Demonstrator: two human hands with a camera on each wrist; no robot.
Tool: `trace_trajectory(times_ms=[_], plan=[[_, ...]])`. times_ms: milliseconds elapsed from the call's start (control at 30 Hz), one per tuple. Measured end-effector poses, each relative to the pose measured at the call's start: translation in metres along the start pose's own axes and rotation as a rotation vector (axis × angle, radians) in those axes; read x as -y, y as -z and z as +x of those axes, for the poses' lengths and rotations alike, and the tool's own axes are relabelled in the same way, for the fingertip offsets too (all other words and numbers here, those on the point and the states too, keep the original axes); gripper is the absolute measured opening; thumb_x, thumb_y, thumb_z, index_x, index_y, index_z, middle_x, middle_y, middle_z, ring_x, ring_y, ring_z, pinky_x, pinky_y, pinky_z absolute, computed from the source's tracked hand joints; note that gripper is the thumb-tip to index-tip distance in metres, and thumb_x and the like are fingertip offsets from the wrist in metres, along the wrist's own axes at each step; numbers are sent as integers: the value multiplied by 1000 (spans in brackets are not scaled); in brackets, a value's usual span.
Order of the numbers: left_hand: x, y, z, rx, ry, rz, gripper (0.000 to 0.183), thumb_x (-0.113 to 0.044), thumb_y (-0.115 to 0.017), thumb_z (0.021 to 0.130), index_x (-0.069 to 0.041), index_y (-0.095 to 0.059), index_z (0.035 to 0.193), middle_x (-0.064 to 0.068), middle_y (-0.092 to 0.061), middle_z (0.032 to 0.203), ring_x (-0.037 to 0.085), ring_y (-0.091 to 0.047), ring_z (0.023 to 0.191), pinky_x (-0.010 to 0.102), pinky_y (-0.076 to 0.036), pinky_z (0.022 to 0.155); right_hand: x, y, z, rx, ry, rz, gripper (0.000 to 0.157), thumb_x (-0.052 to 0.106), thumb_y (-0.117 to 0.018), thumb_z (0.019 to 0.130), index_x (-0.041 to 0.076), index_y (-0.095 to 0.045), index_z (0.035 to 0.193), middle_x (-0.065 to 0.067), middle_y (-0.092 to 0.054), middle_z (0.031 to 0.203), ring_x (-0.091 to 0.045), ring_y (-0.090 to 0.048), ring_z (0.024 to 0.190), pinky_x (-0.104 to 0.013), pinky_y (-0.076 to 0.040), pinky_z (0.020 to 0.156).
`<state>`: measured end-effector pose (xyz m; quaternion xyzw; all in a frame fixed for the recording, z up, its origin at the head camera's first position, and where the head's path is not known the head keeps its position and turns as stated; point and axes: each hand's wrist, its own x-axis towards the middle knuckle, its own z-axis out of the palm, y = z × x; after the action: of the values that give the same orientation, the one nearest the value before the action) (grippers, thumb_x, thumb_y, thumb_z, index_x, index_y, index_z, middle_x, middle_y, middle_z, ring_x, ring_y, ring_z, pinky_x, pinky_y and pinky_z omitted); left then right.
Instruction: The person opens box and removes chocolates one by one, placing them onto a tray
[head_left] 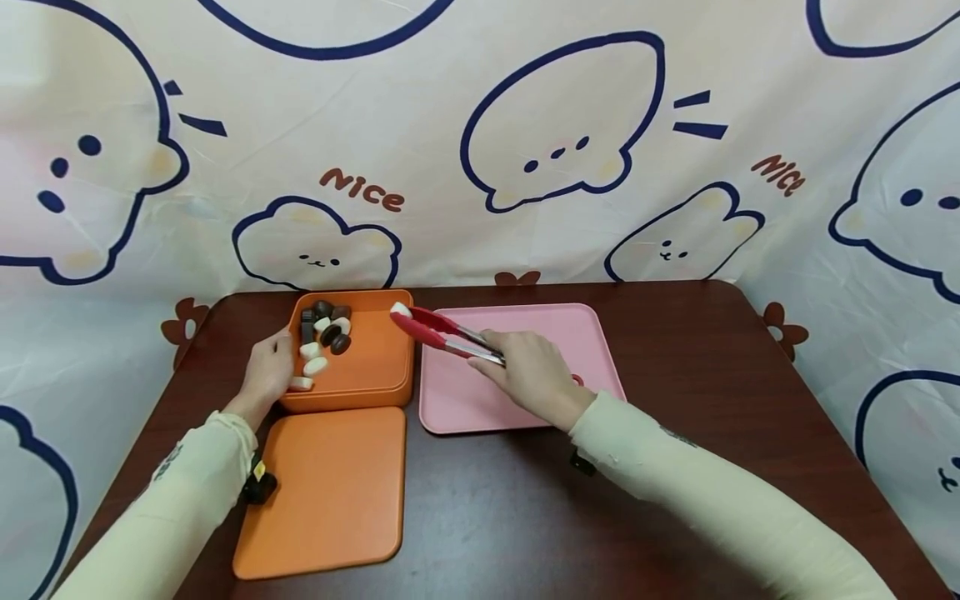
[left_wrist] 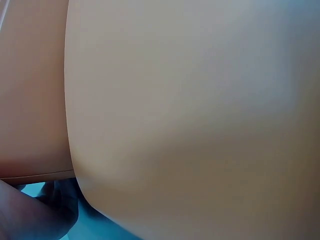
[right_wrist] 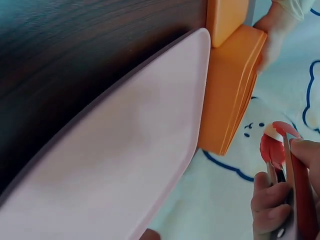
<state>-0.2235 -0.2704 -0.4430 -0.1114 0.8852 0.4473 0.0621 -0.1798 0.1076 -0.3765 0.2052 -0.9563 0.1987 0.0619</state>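
Red-tipped tongs (head_left: 422,332) are held in my right hand (head_left: 534,372), over the pink tray's left side. Between their tips, near the box's right rim, sits a white piece (head_left: 401,309). The orange box (head_left: 375,358) stands at the back left, holding several dark and white pieces (head_left: 315,365) along its left half. My left hand (head_left: 267,367) grips that box by its left wall. In the left wrist view, bent fingers (left_wrist: 40,215) show at the box's lower edge. The right wrist view shows the tongs (right_wrist: 272,151) raised, with fingers wrapped about their handles.
A flat orange lid (head_left: 330,492) lies in front of the box, under my left wrist. To the right of the box is the pink tray (head_left: 465,392), its far right part behind my right hand. A printed cloth (head_left: 450,242) hangs close behind the dark table (head_left: 480,517).
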Motion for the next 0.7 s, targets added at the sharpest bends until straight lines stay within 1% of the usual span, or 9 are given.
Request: trace_trajectory(times_ms=[33,67,133,200,333,433,500,600,700], plan=[[0,-1,0,0,0,-2,66,-41,-8,110,-2,-35,156,34,-32,155,46,-47,131,57,-36,117,-4,2,0,9,-17,14,25,41,-69,96,19,-74,105,5,-56,65,-15,-51,62,-30,-41,54],[0,0,0,4,-3,-2,65,-40,-7,110,-4,-24,161,29,-23,163,47,-34,144,60,-28,121,-7,4,0,22,-35,34,24,41,-69,96,19,-74,104,4,-56,65,-15,-50,61,-29,-40,54],[-1,0,0,7,-5,0,64,-41,-7,110,-5,-19,162,25,-19,166,43,-19,154,63,-22,123,-14,8,-1,41,-65,70,22,40,-69,96,19,-74,101,4,-56,65,-14,-50,61,-28,-40,54],[-1,0,0,-6,-2,4,65,-41,-8,110,-3,-26,160,29,-26,162,43,-23,152,62,-23,123,-21,10,-1,65,-102,113,22,40,-69,96,19,-75,99,4,-54,63,-13,-49,59,-26,-39,52],[0,0,1,-7,-1,-4,67,-40,-8,110,1,-32,156,28,-24,163,42,-22,153,61,-25,123,-35,9,0,114,-145,189,24,38,-68,97,17,-75,90,5,-48,58,-11,-45,54,-24,-34,48],[0,1,2,8,0,-17,65,-40,-7,110,-2,-22,161,19,-10,169,46,-25,150,59,-29,121,-45,5,2,151,-190,228,28,37,-67,98,11,-76,88,5,-43,56,-10,-40,52,-23,-29,47],[0,1,2,8,1,-17,65,-40,-6,110,-3,-22,161,18,-9,169,46,-35,142,55,-35,113,-50,2,5,172,-234,250,29,35,-68,98,9,-78,92,5,-42,56,-10,-38,53,-23,-27,47],[1,1,2,1,2,5,67,-41,-6,110,-3,-32,158,23,-14,168,41,-55,109,46,-47,94,-57,-4,9,198,-293,267,31,34,-68,98,6,-80,96,5,-41,56,-10,-36,53,-22,-25,47],[3,0,1,1,2,22,67,-42,-6,110,-4,-31,158,28,-23,164,30,-54,75,44,-48,90,-62,-10,14,226,-328,297,32,34,-67,99,5,-81,100,0,-51,58,-9,-37,52,-21,-27,46]])
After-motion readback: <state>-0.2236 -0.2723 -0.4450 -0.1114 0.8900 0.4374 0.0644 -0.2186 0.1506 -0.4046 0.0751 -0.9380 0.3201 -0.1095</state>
